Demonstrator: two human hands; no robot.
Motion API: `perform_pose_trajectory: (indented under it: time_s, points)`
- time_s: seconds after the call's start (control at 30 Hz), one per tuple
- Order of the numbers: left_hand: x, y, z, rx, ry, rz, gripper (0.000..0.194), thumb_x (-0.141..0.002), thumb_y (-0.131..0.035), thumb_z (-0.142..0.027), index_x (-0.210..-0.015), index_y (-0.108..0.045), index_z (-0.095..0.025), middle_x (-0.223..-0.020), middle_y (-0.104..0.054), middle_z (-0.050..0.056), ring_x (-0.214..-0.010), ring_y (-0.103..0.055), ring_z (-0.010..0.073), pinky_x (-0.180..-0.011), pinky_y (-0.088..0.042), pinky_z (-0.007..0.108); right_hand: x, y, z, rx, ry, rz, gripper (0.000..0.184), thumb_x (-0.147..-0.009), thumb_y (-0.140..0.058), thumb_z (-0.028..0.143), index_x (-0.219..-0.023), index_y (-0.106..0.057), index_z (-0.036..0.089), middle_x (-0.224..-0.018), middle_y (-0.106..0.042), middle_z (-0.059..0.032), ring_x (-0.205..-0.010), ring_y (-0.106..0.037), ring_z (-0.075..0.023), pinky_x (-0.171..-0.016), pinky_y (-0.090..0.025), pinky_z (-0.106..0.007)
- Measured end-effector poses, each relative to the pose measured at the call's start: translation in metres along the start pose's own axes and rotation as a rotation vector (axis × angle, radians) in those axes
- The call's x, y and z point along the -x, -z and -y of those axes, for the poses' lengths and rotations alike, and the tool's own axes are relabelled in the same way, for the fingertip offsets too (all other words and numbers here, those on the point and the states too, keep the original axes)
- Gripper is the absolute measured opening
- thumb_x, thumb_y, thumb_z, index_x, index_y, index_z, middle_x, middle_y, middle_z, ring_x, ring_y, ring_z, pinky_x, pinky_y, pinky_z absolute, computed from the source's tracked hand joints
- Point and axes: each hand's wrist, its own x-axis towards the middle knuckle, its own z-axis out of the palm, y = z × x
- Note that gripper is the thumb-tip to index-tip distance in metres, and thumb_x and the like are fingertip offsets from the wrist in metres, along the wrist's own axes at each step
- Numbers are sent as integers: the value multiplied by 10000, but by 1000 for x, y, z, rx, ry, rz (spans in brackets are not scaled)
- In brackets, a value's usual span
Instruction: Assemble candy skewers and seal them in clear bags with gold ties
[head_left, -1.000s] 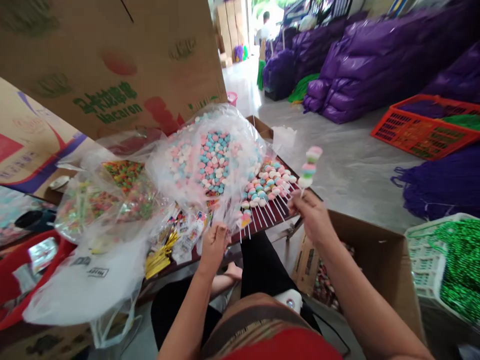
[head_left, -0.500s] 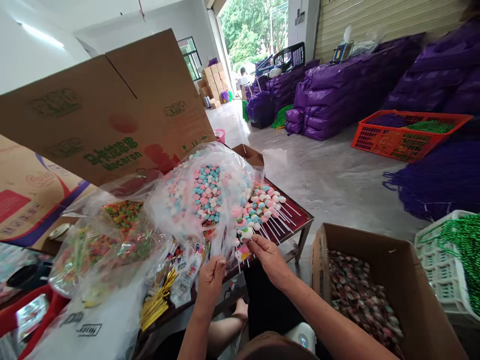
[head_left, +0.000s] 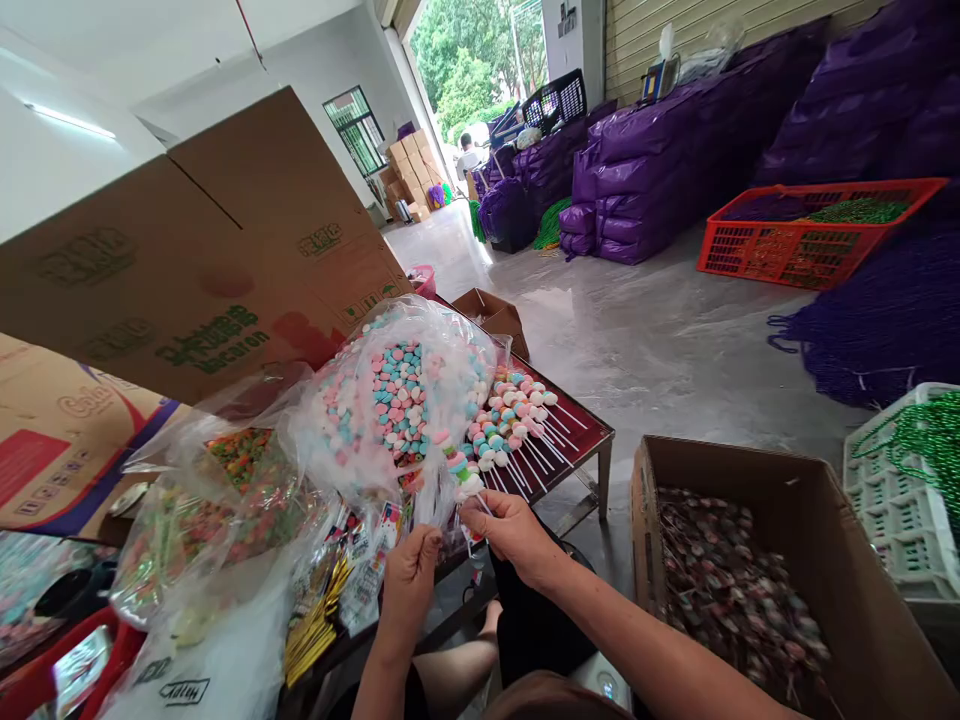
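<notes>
My right hand point(head_left: 514, 535) is closed round the white stick of a candy skewer point(head_left: 461, 470), just below its stacked pastel candies. A clear plastic sleeve point(head_left: 430, 495) is pinched in my left hand point(head_left: 411, 572), close beside the skewer. Whether the candies are inside the sleeve or only against it, I cannot tell. Beyond my hands, a large clear bag of pink, blue and white candies point(head_left: 405, 395) lies on the dark red table point(head_left: 592, 437). Finished-looking candy skewers point(head_left: 517, 415) are heaped right of it, white sticks pointing toward the front right.
Gold twist ties point(head_left: 315, 632) and bags of orange-green gummies point(head_left: 247, 490) lie to the left. A tall carton point(head_left: 285, 280) stands behind. On the right are an open carton of wrapped sweets point(head_left: 739, 590), a white crate point(head_left: 900, 510) and a red crate point(head_left: 814, 245).
The skewer and my right hand have come slightly left and down in view, nearer my left hand. My left hand keeps its hold on the sleeve. The whole view has shifted a little.
</notes>
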Motion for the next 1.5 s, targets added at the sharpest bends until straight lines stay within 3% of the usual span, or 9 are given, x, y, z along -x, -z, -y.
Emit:
perform_pose_trajectory:
  time_s: [0.23,0.37,0.6,0.73,0.87,1.0,1.1,1.33,1.5]
  points:
    - [11,-2,-2,85,91,24,409,-888,-571,-594,-915,-679,-200,-576,-570,-38,-518,-505,136,-537,-409,251,-2,-2,-2,137,190,-113,473,-714,-777,618,-646,-582,192,-603,-490,45,-623,-393,-104,-597,-329,-250]
    - [21,-1,-7,192,61,-49,387,-890,-636,-573,-817,-687,-197,-571,-568,-34,-552,-510,116,-584,-408,244,0,-10,1,241,196,-133,512,-684,-793,648,-615,-566,194,-597,-451,47,-616,-373,-100,-569,-302,-251]
    - [30,8,19,470,119,-246,438,-842,-695,-645,-859,-714,-207,-578,-573,-43,-506,-468,98,-532,-397,243,7,-22,3,54,28,33,576,-699,-792,697,-935,-706,178,-523,-295,118,-445,-157,-47,-430,-103,-252]
    - [38,10,33,476,74,-300,347,-840,-748,-560,-864,-742,-214,-626,-613,-38,-539,-503,93,-564,-436,242,9,-35,-3,153,16,-19,495,-638,-862,615,-753,-630,194,-539,-373,96,-456,-202,-38,-428,-126,-244]
    - [38,12,37,687,112,-360,375,-790,-798,-575,-810,-716,-210,-559,-547,-66,-453,-415,61,-500,-411,227,10,-41,-4,313,87,-45,438,-723,-804,615,-737,-637,211,-554,-385,66,-514,-302,-77,-455,-211,-240]
    - [32,23,34,1064,200,-332,510,-679,-834,-677,-739,-612,-221,-411,-289,-134,-361,-247,44,-450,-411,220,22,-30,17,581,194,12,373,-892,-661,572,-934,-761,215,-582,-441,26,-573,-411,-129,-498,-296,-260]
    - [31,35,35,1211,218,-290,556,-621,-875,-668,-731,-570,-217,-411,-301,-143,-345,-198,28,-426,-400,208,33,-17,35,769,255,81,313,-946,-610,474,-921,-795,222,-626,-528,3,-584,-446,-133,-524,-332,-266]
    - [35,44,43,1260,249,-226,581,-575,-901,-664,-710,-570,-206,-406,-299,-140,-344,-212,27,-407,-397,205,43,1,49,1038,293,269,271,-949,-611,404,-914,-820,236,-670,-670,-18,-607,-578,-164,-557,-439,-271]
    - [34,42,45,1195,246,-201,578,-574,-892,-680,-703,-589,-204,-405,-300,-139,-347,-220,27,-410,-410,212,40,4,55,1094,334,288,255,-932,-632,395,-860,-811,228,-722,-725,-22,-614,-626,-162,-592,-487,-267]
